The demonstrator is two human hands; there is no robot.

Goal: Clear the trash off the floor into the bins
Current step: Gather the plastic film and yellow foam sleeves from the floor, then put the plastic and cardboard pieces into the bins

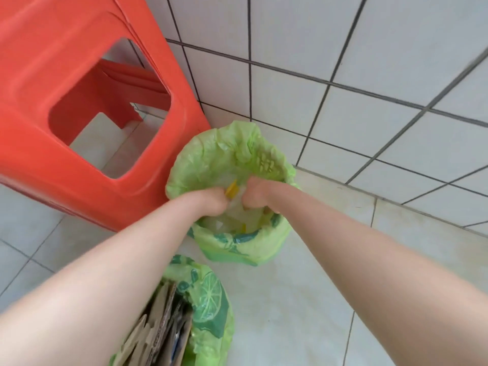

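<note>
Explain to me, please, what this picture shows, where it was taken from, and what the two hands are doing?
There is no machine here: one camera worn on a person's head looks down at their own bare arms. Both hands reach into the far bin, which has a green liner and stands in a tiled corner beside a red stool. The left hand and right hand are closed around pale crumpled trash with a yellow scrap between them, inside the bin's mouth. The grip looks tight, though blur hides the fingers. A near bin, also green-lined, holds flattened cardboard. The visible floor is bare.
</note>
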